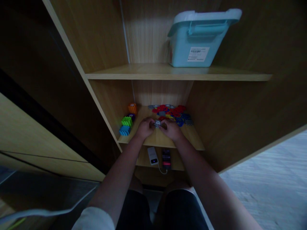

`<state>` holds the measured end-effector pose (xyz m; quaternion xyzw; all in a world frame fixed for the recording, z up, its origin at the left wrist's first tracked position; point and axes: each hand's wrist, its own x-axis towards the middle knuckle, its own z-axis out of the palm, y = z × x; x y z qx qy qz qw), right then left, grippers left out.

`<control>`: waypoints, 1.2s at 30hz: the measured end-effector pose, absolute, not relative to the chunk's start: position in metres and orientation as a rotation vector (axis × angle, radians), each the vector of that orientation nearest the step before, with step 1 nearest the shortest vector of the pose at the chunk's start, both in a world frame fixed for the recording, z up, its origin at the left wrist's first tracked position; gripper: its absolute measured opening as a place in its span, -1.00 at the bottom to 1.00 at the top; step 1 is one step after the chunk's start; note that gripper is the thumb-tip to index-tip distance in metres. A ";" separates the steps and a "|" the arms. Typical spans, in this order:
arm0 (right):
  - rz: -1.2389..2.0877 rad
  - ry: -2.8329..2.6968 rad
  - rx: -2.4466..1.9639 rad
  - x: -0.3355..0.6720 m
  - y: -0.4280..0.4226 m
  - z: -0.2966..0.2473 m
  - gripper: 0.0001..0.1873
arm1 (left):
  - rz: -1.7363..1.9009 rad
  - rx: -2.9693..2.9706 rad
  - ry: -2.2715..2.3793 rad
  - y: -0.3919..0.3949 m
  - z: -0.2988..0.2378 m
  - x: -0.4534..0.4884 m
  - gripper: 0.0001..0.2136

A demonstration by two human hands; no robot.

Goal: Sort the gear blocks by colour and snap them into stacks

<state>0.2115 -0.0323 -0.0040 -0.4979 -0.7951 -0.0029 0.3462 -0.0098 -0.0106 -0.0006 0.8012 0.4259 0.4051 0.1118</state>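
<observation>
My left hand (145, 127) and my right hand (171, 129) meet over the middle shelf, fingers closed on opposite sides of a small stack of grey plastic pieces (157, 123). Just behind them spreads a loose pile of flat plastic pieces (176, 111) in red, blue, yellow and grey. To the left, along the cabinet wall, stand an orange block of stacked pieces (132, 108), a dark purple one (131, 117), a bright green one (127, 121) and a light blue one (124, 130). My fingers partly cover the grey stack, and its exact shape is too small to make out.
A light blue lidded box (199, 40) sits on the upper shelf (144, 76). Below the hands, a white power bank (152, 156) is cabled to a phone (166, 159) on the lower shelf. Cabinet side walls stand left and right.
</observation>
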 end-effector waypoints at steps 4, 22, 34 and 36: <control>-0.013 -2.068 -1.314 0.211 -0.033 -0.004 -0.83 | 1.174 2.372 1.224 -0.010 -0.002 -0.010 -0.80; 0.003 -2.093 -1.304 0.210 -0.033 -0.004 -0.86 | 1.099 2.283 1.211 -0.008 -0.005 -0.011 -0.81; 0.015 -2.074 -1.277 0.210 -0.031 -0.006 -0.86 | 1.086 2.275 1.225 -0.010 -0.001 -0.010 -0.81; 0.014 -2.080 -1.270 0.210 -0.032 -0.006 -0.85 | 1.094 2.267 1.248 -0.011 0.000 -0.009 -0.82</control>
